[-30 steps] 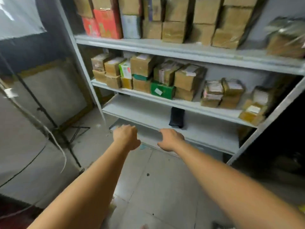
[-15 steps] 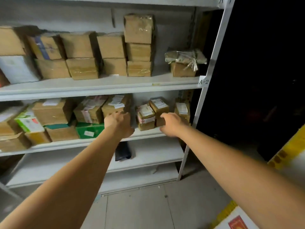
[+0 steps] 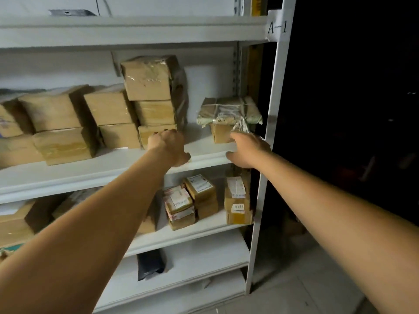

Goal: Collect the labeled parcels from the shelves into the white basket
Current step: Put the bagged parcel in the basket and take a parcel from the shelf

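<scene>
The shelves [image 3: 204, 155] fill your view. Both hands are up at the middle board, among brown boxes [image 3: 108, 109] that show no label from here. The labeled parcels [image 3: 199, 189] sit one shelf lower, below and between your wrists, in short upright stacks. The rightmost stack is nearer your right hand [image 3: 248, 150]. That hand is spread and empty beside the small box [image 3: 221, 133] under a tied bundle [image 3: 229, 112], its fingertips hidden. Your left hand [image 3: 169, 145] is loosely curled, holding nothing. The white basket is out of view.
</scene>
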